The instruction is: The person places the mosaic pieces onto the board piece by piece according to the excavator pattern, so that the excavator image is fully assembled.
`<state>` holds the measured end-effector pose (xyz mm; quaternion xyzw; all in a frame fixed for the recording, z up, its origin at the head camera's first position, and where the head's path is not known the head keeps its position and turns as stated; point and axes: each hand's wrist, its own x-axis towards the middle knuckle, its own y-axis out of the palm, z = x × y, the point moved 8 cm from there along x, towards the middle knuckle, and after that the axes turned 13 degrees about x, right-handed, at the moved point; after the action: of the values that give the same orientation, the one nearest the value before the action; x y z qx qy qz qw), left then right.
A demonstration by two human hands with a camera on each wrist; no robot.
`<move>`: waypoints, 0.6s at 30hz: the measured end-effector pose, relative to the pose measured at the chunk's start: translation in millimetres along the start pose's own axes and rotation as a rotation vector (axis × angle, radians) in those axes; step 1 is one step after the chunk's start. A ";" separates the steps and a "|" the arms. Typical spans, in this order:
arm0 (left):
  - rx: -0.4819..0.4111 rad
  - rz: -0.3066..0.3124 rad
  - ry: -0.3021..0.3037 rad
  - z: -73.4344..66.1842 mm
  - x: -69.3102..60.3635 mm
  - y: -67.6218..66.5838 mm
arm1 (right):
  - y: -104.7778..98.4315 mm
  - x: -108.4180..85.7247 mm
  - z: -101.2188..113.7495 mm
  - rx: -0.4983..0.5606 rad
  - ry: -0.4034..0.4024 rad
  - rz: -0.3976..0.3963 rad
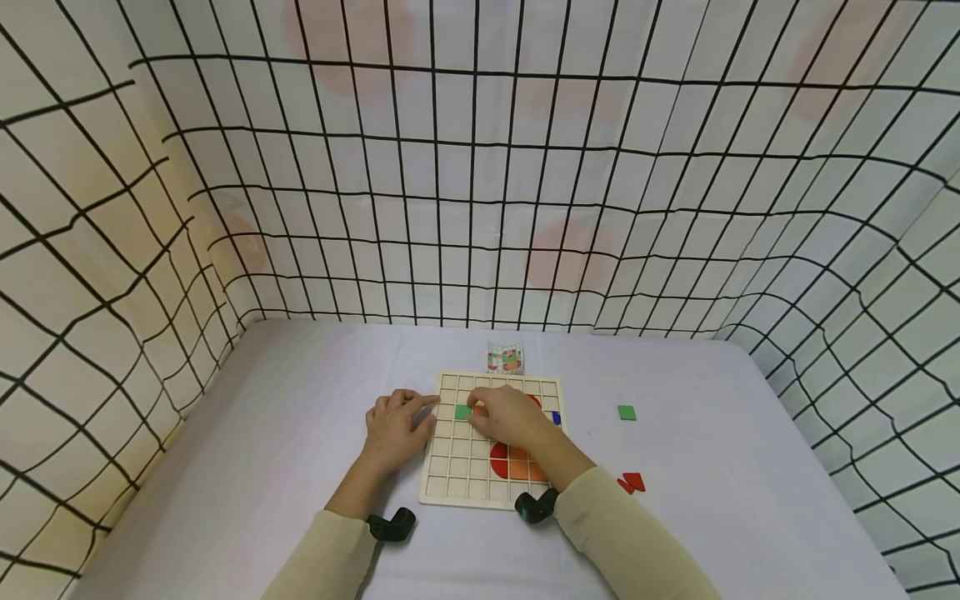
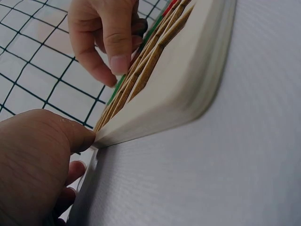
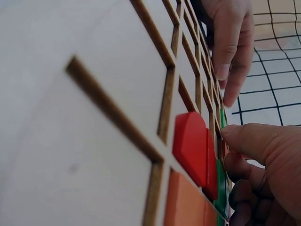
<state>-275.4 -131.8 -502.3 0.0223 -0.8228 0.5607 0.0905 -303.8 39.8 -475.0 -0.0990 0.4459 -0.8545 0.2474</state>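
A pale wooden grid board (image 1: pixel 448 492) lies flat on the table. At its left edge is my left hand (image 1: pixel 393 432), with the thumb touching the board's side (image 2: pixel 155 115) in the left wrist view. Over the board's upper middle, my right hand (image 1: pixel 510 417) has thumb and index finger around an orange piece (image 1: pixel 479 411), just right of a green square (image 1: pixel 462 412). Further right on the board are a red piece (image 1: pixel 535 401) and a blue piece (image 1: pixel 557 417). Lower down, a red rounded piece (image 1: pixel 499 459) sits beside orange pieces (image 1: pixel 519 469), partly under my right forearm.
A small card with a coloured pattern (image 1: pixel 505 358) stands behind the board. To the right on the table lie a loose green square (image 1: pixel 627 412) and red pieces (image 1: pixel 634 482). Black wire mesh (image 1: pixel 472 196) over white cloth encloses the back and sides.
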 end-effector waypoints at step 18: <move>0.005 0.000 -0.011 -2.1 -1.0 -1.2 | -33.0 -47.4 -35.9 0.108 0.092 -0.079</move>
<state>-273.9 -130.3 -500.6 0.0258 -0.8219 0.5626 0.0858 -288.2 105.5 -466.8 -0.0636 0.4060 -0.8899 0.1978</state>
